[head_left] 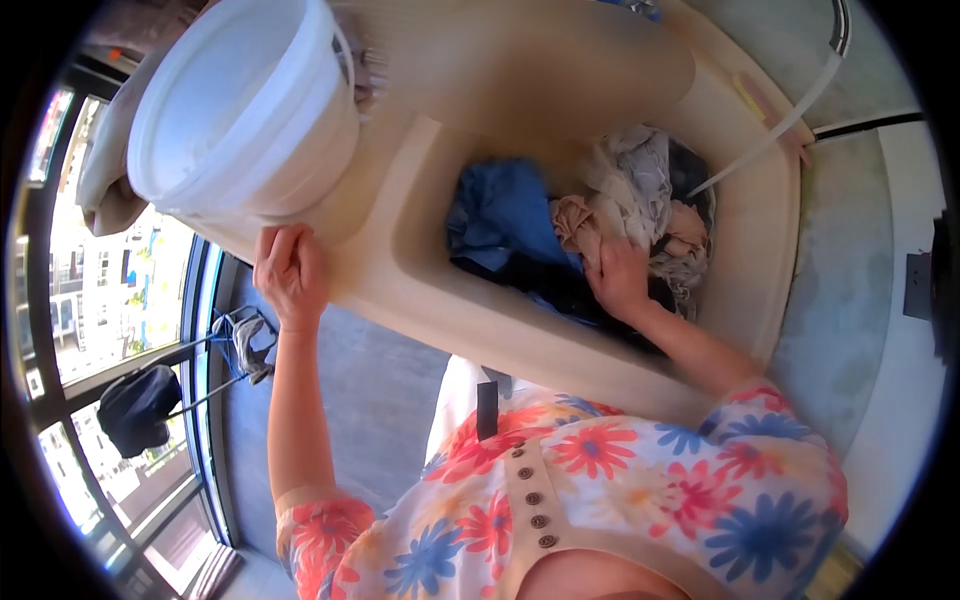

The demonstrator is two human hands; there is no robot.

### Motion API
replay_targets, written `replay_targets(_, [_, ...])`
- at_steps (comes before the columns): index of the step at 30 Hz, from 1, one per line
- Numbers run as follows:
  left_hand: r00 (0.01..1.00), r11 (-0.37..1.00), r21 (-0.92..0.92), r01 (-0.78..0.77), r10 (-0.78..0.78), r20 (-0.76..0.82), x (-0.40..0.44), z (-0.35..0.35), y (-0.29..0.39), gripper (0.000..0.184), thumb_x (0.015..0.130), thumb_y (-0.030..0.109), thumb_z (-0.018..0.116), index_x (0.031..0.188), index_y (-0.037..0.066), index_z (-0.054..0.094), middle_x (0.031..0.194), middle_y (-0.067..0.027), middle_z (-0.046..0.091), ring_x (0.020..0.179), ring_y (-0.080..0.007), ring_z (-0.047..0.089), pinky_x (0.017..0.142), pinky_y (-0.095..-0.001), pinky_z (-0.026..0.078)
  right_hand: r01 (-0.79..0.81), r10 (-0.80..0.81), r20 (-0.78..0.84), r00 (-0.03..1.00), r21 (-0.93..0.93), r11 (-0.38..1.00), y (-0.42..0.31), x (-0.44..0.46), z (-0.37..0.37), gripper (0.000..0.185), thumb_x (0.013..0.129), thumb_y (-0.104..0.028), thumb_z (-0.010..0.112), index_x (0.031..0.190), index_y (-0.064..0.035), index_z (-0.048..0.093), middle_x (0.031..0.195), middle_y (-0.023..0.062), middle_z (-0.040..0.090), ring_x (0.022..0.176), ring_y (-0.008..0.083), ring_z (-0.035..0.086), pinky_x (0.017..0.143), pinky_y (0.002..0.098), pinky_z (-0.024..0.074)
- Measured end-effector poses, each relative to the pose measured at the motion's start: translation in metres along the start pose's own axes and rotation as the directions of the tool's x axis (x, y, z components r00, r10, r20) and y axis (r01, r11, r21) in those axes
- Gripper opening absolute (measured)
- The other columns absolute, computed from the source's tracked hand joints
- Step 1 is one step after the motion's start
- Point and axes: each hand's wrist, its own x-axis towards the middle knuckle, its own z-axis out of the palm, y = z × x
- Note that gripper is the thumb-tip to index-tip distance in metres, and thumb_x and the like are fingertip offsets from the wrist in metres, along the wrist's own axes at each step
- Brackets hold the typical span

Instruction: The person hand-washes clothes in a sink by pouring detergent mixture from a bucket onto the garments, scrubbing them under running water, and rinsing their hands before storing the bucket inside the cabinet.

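My right hand [620,280] reaches down into the basin of a beige laundry sink [400,240]. Its fingers are closed on a tan cloth [575,225], with the fingertips partly hidden in the folds. Around it lie a blue garment [508,210], a pale grey-white garment [632,175] and dark cloth [535,280]. My left hand [290,275] is curled at the sink's front edge, just below a white bucket [300,150]. What its fingers close on, if anything, is hidden.
A white hose [770,135] runs down into the basin from the upper right. A blurred brown shape [540,60] covers the sink's far part. At left, dark cloth [140,410] hangs on a rack by the windows. Grey floor [370,410] shows below.
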Motion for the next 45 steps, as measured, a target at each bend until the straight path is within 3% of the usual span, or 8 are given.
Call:
replay_targets(7, [0.999, 1.000, 0.010, 0.021, -0.021, 0.032, 0.000, 0.002, 0.001, 0.009, 0.076, 0.002, 0.053, 0.076, 0.001, 0.062, 0.075, -0.0103, 0.057, 0.066, -0.0252, 0.056, 0.060, -0.0306, 0.044, -0.072, 0.072, -0.061, 0.996, 0.001, 0.997, 0.045, 0.056, 0.109, 0.024, 0.071, -0.022, 0.060, 0.086, -0.0037, 0.058, 0.083, 0.0131, 0.059, 0.081, 0.0299, 0.057, 0.070, 0.0398, 0.0439])
replay_targets(11, [0.998, 1.000, 0.021, 0.021, -0.022, 0.067, -0.001, 0.000, -0.002, 0.010, 0.077, 0.003, 0.052, 0.078, 0.000, 0.062, 0.077, -0.0107, 0.057, 0.067, -0.0254, 0.057, 0.061, -0.0314, 0.045, -0.225, 0.205, 0.281, 0.938, 0.042, 0.973, 0.055, 0.108, 0.120, 0.024, 0.072, -0.025, 0.058, 0.085, -0.0051, 0.063, 0.090, 0.0126, 0.061, 0.082, 0.0304, 0.059, 0.073, 0.0388, 0.0459])
replay_targets(14, [0.997, 1.000, 0.012, -0.004, 0.003, 0.074, 0.000, 0.000, -0.007, 0.011, 0.079, 0.003, 0.051, 0.080, 0.000, 0.062, 0.079, -0.0106, 0.057, 0.067, -0.0244, 0.057, 0.062, -0.0307, 0.044, -0.134, 0.068, 0.394, 0.917, 0.142, 0.981, 0.077, 0.126, 0.066, 0.021, 0.078, -0.026, 0.054, 0.080, -0.0076, 0.064, 0.090, 0.0107, 0.061, 0.085, 0.0310, 0.057, 0.074, 0.0395, 0.0461])
replay_targets(16, [0.997, 1.000, 0.001, -0.016, 0.016, 0.078, -0.001, 0.000, -0.007, 0.012, 0.080, 0.003, 0.050, 0.080, 0.000, 0.062, 0.079, -0.0104, 0.058, 0.067, -0.0236, 0.057, 0.062, -0.0301, 0.044, 0.308, -0.299, 0.135, 0.945, -0.057, 0.950, 0.146, 0.118, 0.065, 0.023, 0.084, -0.027, 0.050, 0.084, -0.0083, 0.064, 0.092, 0.0110, 0.061, 0.088, 0.0307, 0.056, 0.076, 0.0414, 0.0452])
replay_targets(23, [0.997, 1.000, 0.028, -0.009, 0.007, 0.080, 0.000, 0.000, -0.006, 0.013, 0.082, 0.005, 0.049, 0.081, 0.001, 0.062, 0.079, -0.0093, 0.058, 0.067, -0.0220, 0.056, 0.061, -0.0297, 0.043, -0.289, 0.288, -0.030, 0.957, -0.047, 0.956, 0.144, -0.001, 0.032, 0.049, 0.080, -0.027, 0.056, 0.125, -0.0121, 0.044, 0.125, 0.0131, 0.045, 0.114, 0.0329, 0.043, 0.092, 0.0411, 0.0383])
replay_targets(32, [0.998, 0.999, 0.038, 0.037, -0.039, 0.051, -0.002, -0.001, -0.002, 0.012, 0.079, 0.006, 0.050, 0.077, 0.003, 0.062, 0.078, -0.0087, 0.057, 0.065, -0.0236, 0.056, 0.059, -0.0306, 0.043, -0.366, 0.349, 0.250, 0.903, 0.024, 0.930, 0.172, 0.030, 0.036, 0.064, 0.078, -0.029, 0.058, 0.133, -0.0139, 0.029, 0.136, 0.0161, 0.032, 0.120, 0.0362, 0.037, 0.096, 0.0421, 0.0357])
replay_targets(38, [0.998, 0.999, 0.000, 0.047, -0.047, 0.033, -0.001, -0.002, 0.005, 0.010, 0.078, 0.007, 0.052, 0.075, 0.003, 0.061, 0.075, -0.0067, 0.056, 0.061, -0.0200, 0.054, 0.057, -0.0284, 0.042, -0.354, 0.400, 0.304, 0.865, -0.195, 0.915, 0.090, 0.015, 0.022, 0.064, 0.083, -0.039, 0.055, 0.135, -0.0118, 0.028, 0.143, 0.0187, 0.016, 0.132, 0.0383, 0.013, 0.099, 0.0618, 0.0178])
replay_targets(45, [0.996, 0.993, -0.087, 0.081, -0.077, 0.044, 0.001, -0.005, -0.002, 0.009, 0.079, 0.008, 0.056, 0.075, 0.002, 0.061, 0.070, -0.0053, 0.055, 0.057, -0.0126, 0.050, 0.055, -0.0254, 0.040, -0.341, 0.085, 0.648, 0.757, 0.280, 0.897, 0.082, 0.034, -0.088, 0.037, 0.084, -0.029, 0.055, 0.113, -0.0058, 0.058, 0.109, 0.0103, 0.060, 0.095, 0.0264, 0.058, 0.083, 0.0363, 0.0449])
